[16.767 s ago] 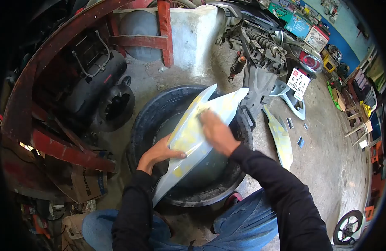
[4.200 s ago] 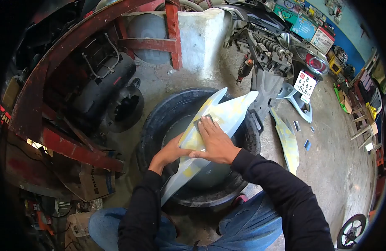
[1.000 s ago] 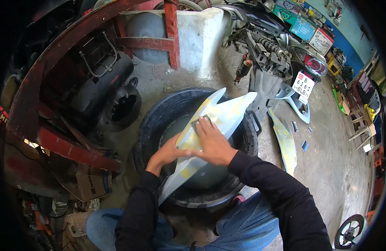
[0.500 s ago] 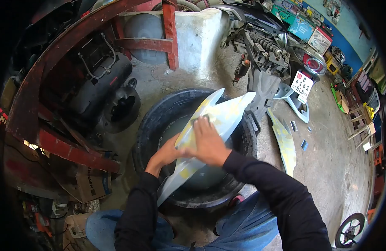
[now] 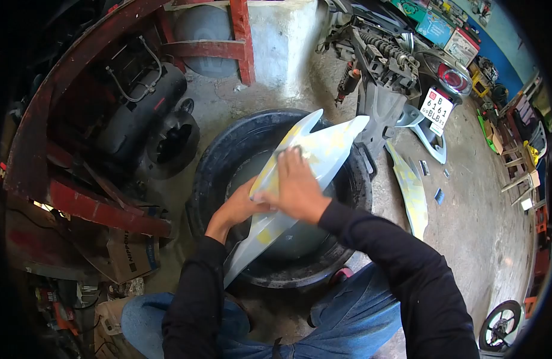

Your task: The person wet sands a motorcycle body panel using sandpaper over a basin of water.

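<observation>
A pale motorcycle body panel (image 5: 330,149) with yellow patches lies slantwise over a black tub (image 5: 354,233) of cloudy water (image 5: 294,242). Its lower end reaches past the tub's near rim. My left hand (image 5: 237,206) grips the panel's left edge, thumb on top and the other fingers partly hidden. My right hand (image 5: 297,185) presses on the panel's upper face, fingers close together and pointing up the panel. A small greyish edge shows by the fingertips; what lies under them is mostly hidden.
On the floor to the right rests a similar yellow-patched panel (image 5: 409,188), near small blue pieces (image 5: 439,195). A partly stripped motorcycle (image 5: 387,78) stands beyond the tub. To the left are a red frame (image 5: 108,206), a black tank (image 5: 147,105) and cardboard (image 5: 132,257).
The whole view has shifted, so the scene sits slightly higher in the picture. Both hands stay on the panel in nearly the same places.
</observation>
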The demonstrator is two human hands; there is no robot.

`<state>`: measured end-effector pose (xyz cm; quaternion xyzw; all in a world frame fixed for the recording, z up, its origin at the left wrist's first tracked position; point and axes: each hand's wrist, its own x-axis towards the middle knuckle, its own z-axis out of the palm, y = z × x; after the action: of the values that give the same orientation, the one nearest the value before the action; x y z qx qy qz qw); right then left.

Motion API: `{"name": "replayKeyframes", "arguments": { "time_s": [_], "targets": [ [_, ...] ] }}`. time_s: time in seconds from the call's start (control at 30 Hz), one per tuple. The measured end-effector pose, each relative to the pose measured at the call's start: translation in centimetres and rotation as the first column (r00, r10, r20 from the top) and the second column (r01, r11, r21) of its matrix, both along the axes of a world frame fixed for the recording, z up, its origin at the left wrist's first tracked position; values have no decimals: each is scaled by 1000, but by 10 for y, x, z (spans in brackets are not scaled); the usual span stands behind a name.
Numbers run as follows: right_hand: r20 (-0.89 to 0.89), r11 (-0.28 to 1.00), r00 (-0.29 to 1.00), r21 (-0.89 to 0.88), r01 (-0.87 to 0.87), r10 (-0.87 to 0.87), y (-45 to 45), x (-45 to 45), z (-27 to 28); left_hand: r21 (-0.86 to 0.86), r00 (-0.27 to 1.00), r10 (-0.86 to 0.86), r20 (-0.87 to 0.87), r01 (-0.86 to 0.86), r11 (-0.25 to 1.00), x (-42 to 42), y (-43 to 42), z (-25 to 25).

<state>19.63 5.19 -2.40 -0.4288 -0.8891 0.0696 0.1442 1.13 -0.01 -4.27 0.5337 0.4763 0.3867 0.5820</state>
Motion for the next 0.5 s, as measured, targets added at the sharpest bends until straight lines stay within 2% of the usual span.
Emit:
{"name": "replayKeyframes", "arguments": {
  "time_s": [0.03,0.1,0.17,0.23,0.27,0.3,0.33,0.37,0.43,0.47,0.5],
  "targets": [
    [-7,998,998,17,-66,66,-10,1,2,5,1000,-1,1,1,1000,-1,2,0],
    [4,996,997,29,-79,79,20,6,-3,-71,1000,7,-14,-8,997,-1,2,-2],
    [-46,999,998,-14,48,-49,52,7,2,-61,999,-2,-32,1,998,1,2,-1],
    [4,997,998,36,64,-64,22,0,-6,-59,998,-15,-62,12,998,-2,1,-7],
    [-16,1000,1000,4,-5,5,-6,0,-3,-8,1000,19,-1,-19,1000,-4,2,-22],
    [-33,997,996,-17,-79,78,-16,0,1,50,996,53,67,-56,997,-1,6,-16],
    [-9,996,996,-7,-91,91,-1,1,-1,-4,997,22,74,-22,1000,-3,4,-11],
    [-10,996,996,-10,-86,85,16,4,2,-7,997,16,72,-16,1000,-3,1,-9],
    [-81,992,996,-120,27,-36,48,5,9,-58,999,-39,-25,38,998,-1,2,2],
    [-28,997,997,11,71,-70,39,0,0,-65,999,-37,-28,35,997,-1,1,-1],
    [-30,998,997,3,70,-70,28,0,-4,-16,999,-22,-38,21,1000,-1,1,-7]
  ]
}}
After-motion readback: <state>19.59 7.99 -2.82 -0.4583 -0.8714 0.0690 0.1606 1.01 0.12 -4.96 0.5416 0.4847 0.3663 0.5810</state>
